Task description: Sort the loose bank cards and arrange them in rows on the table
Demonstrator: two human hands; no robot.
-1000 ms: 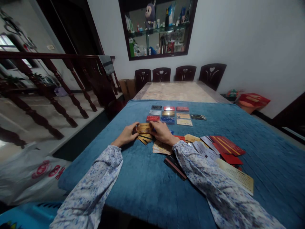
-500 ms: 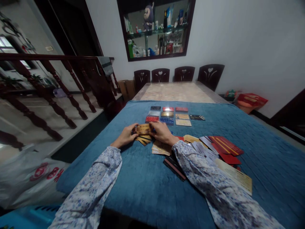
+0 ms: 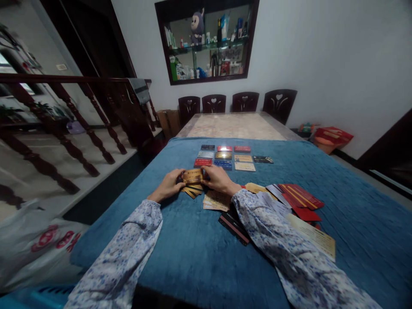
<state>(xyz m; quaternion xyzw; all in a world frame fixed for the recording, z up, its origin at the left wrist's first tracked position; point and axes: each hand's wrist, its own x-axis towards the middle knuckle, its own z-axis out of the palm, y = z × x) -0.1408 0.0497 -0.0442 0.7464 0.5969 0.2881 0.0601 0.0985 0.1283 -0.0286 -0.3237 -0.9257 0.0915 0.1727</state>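
A gold card (image 3: 192,176) is held upright between my two hands, its printed face towards me; whether more cards sit behind it I cannot tell. My left hand (image 3: 169,184) pinches its left edge, and my right hand (image 3: 219,178) grips the right edge. Just below it, a fan of gold cards with dark stripes (image 3: 192,191) lies on the cloth. Pale gold cards (image 3: 216,200) are spread under my right wrist. Beyond my hands, cards lie in rows, among them a red card (image 3: 203,163), a blue card (image 3: 222,165) and a cream card (image 3: 245,166).
Blue cloth (image 3: 180,249) covers the near part of the table. A black card with a pink stripe (image 3: 234,228) lies by my right sleeve. Red cards (image 3: 301,195) and a cream sheet (image 3: 313,236) overlap at the right. A black card (image 3: 263,159) lies right of the rows.
The view has shifted slightly, so the scene sits a little further left. Both hands keep their hold on the gold card, which is tipped a little more upright.
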